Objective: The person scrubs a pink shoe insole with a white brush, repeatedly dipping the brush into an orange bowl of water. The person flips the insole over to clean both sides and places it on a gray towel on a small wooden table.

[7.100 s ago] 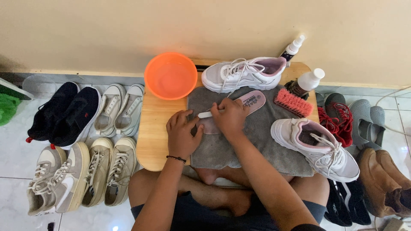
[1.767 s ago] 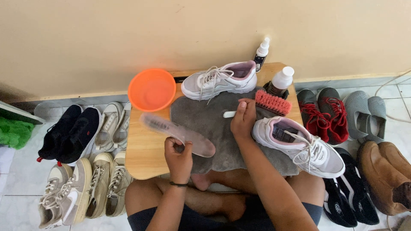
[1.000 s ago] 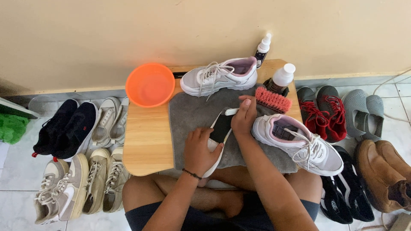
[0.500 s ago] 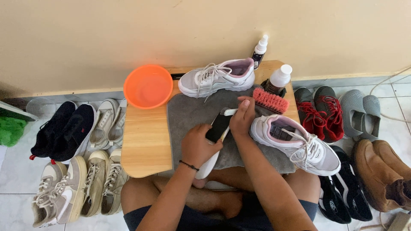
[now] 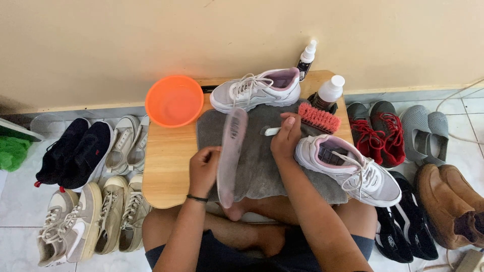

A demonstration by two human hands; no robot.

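My left hand (image 5: 202, 170) grips the insole (image 5: 231, 153) upright over the towel (image 5: 262, 161); my right hand (image 5: 286, 138), closed on a small brush (image 5: 272, 131), sits near the towel's far edge.

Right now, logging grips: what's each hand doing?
Left hand: closed, holding the pink insole.
Right hand: closed on a small white brush handle.

One orange basin (image 5: 174, 100); two spray bottles (image 5: 330, 91), one insole (image 5: 231, 151)
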